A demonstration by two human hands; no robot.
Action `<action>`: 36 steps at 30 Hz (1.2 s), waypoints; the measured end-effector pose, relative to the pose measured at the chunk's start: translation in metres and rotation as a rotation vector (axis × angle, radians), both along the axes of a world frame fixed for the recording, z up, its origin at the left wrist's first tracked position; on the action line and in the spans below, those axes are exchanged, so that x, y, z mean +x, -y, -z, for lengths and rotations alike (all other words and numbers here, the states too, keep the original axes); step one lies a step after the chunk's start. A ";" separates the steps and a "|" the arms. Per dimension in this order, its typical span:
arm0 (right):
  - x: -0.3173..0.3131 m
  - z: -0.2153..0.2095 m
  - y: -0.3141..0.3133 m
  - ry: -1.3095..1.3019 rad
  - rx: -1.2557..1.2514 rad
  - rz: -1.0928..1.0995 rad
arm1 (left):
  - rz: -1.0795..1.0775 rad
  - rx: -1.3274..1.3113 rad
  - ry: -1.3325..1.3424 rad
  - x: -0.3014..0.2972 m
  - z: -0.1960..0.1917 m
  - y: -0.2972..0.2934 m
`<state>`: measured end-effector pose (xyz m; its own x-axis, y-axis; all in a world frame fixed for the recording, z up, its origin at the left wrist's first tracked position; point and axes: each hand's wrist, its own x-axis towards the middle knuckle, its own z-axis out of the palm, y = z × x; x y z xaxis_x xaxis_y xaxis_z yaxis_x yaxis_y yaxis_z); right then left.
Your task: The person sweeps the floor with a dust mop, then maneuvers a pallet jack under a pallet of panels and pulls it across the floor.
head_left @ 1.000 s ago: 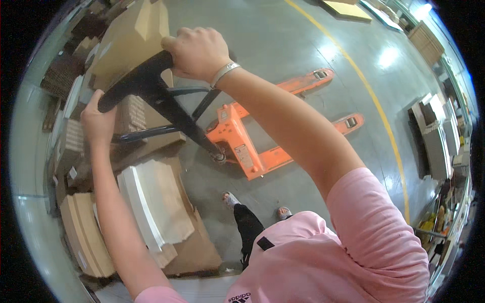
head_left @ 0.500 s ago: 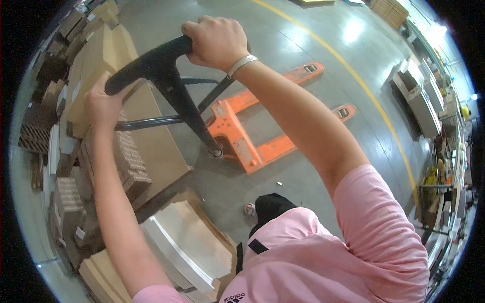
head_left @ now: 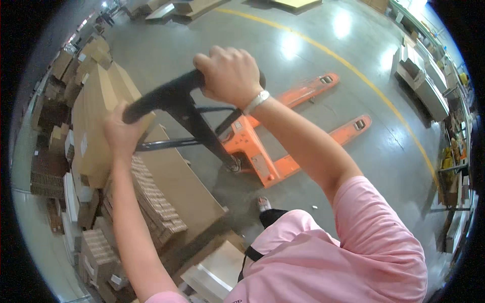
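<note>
Both my hands are closed round the black handle (head_left: 169, 93) of an orange pallet jack (head_left: 257, 156). My left hand (head_left: 121, 132) grips the handle's near left end. Over its far right end my right hand (head_left: 228, 73) is wrapped, a pale band on that wrist. Black bars run from the handle down to the jack's orange base. Its two forks stretch away to the right over the grey floor and carry nothing.
Flat brown cardboard stacks (head_left: 187, 187) lie close on the left, beside tall cartons (head_left: 96, 126). White panels (head_left: 217, 270) sit near my body. A yellow line (head_left: 348, 60) curves across the floor. More stacked boards (head_left: 422, 83) stand at the right, by shelving.
The handle, my hands and the pallet jack have shifted slightly right in view. The near cardboard and white panels have slid lower, and more stacks show at the far left.
</note>
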<state>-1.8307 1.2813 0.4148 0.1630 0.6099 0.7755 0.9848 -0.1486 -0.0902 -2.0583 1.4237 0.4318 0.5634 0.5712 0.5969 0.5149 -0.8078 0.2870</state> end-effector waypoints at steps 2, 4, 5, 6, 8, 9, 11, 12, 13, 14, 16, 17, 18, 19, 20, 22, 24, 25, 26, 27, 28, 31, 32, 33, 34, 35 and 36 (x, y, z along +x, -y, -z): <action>0.008 0.003 -0.018 -0.034 0.015 -0.015 | 0.026 -0.026 0.015 0.012 0.006 -0.024; 0.011 0.006 -0.040 -0.029 0.010 0.015 | 0.029 0.004 0.021 0.020 0.007 -0.048; 0.015 0.006 -0.051 -0.025 -0.009 0.033 | 0.019 0.020 0.027 0.028 0.007 -0.058; 0.020 0.004 -0.064 -0.031 -0.045 0.047 | 0.071 0.024 0.091 0.035 0.007 -0.071; 0.030 0.005 -0.087 -0.035 -0.043 0.070 | 0.106 0.011 0.082 0.047 0.008 -0.102; 0.035 0.007 -0.099 -0.044 -0.039 0.073 | 0.121 0.001 0.069 0.054 0.009 -0.118; 0.043 0.011 -0.128 -0.038 -0.026 0.126 | 0.116 0.026 0.014 0.064 0.011 -0.152; 0.047 0.012 -0.139 -0.050 -0.033 0.138 | 0.124 0.033 0.019 0.072 0.015 -0.170; 0.051 0.013 -0.151 -0.063 -0.040 0.150 | 0.134 0.040 0.025 0.080 0.020 -0.187; 0.053 0.014 -0.164 -0.047 -0.027 0.180 | 0.169 0.035 0.023 0.088 0.016 -0.199; 0.055 0.013 -0.188 -0.046 -0.006 0.214 | 0.204 0.052 0.015 0.097 0.017 -0.241; 0.058 0.013 -0.201 -0.049 0.004 0.229 | 0.219 0.058 0.003 0.105 0.019 -0.263; 0.063 0.013 -0.212 -0.047 0.001 0.253 | 0.251 0.053 0.040 0.117 0.018 -0.275; 0.069 0.012 -0.222 -0.039 0.002 0.288 | 0.286 0.053 0.048 0.127 0.018 -0.288; 0.077 0.011 -0.230 -0.046 -0.009 0.306 | 0.300 0.074 0.040 0.140 0.018 -0.300; 0.097 0.008 -0.254 -0.031 0.035 0.346 | 0.339 0.114 0.041 0.165 0.007 -0.320; 0.117 -0.010 -0.274 -0.034 0.028 0.389 | 0.400 0.090 0.046 0.191 -0.011 -0.346; 0.126 -0.014 -0.281 -0.039 0.022 0.403 | 0.431 0.070 0.047 0.205 -0.014 -0.359; 0.137 -0.017 -0.291 -0.056 0.039 0.416 | 0.438 0.107 0.010 0.221 -0.020 -0.374; 0.142 -0.036 -0.309 -0.043 0.045 0.449 | 0.470 0.113 0.024 0.231 -0.040 -0.392; 0.148 -0.054 -0.326 -0.052 0.047 0.461 | 0.484 0.097 0.027 0.241 -0.059 -0.411; 0.169 -0.073 -0.365 -0.082 0.027 0.530 | 0.530 0.101 0.009 0.280 -0.079 -0.457; 0.179 -0.080 -0.377 -0.100 0.016 0.549 | 0.577 0.095 0.024 0.297 -0.086 -0.472; 0.189 -0.087 -0.388 -0.117 0.006 0.564 | 0.621 0.091 0.039 0.312 -0.093 -0.487; 0.198 -0.094 -0.399 -0.122 -0.002 0.581 | 0.646 0.091 0.039 0.328 -0.100 -0.501; 0.206 -0.093 -0.408 -0.117 0.000 0.601 | 0.663 0.091 0.041 0.341 -0.099 -0.511; 0.213 -0.092 -0.417 -0.109 0.022 0.622 | 0.679 0.091 0.042 0.353 -0.097 -0.522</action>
<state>-1.6173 1.6982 0.5064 0.5609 0.3597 0.7457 0.6997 -0.6874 -0.1947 -1.7049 1.9453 0.5291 0.7539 0.0463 0.6553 -0.1240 -0.9695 0.2112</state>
